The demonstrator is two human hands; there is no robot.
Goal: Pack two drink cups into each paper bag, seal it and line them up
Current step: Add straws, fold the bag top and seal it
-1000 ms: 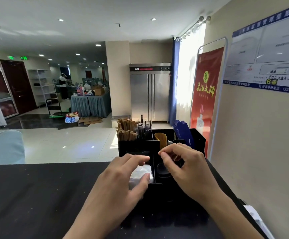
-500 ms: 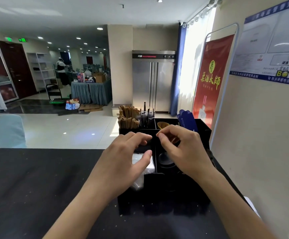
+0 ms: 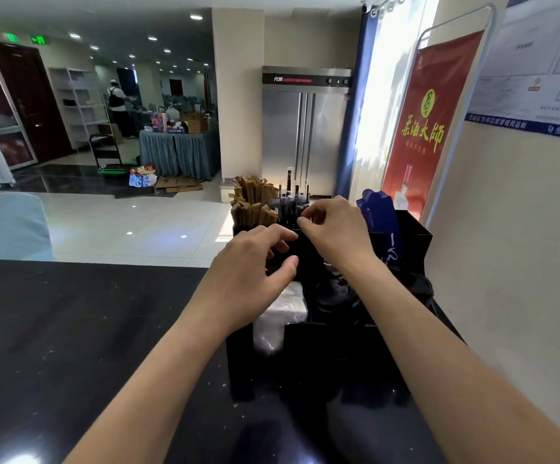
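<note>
On the dark worktop [image 3: 71,329], the left hand [image 3: 251,272] hovers over the black organizer [image 3: 412,236], fingers loosely curled around nothing. To its right, the right hand [image 3: 335,229] pinches fingertips together above the far compartments; what it pinches cannot be told. No cups or bags show.

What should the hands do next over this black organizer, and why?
Probably lower the right hand a little and pinch one dark wrapped straw. Its fingertips are bunched just in front of those straws at the back of the black organizer, seemingly holding nothing yet. The left hand hovers loosely curled above the white napkins, free to steady the organizer.
</note>
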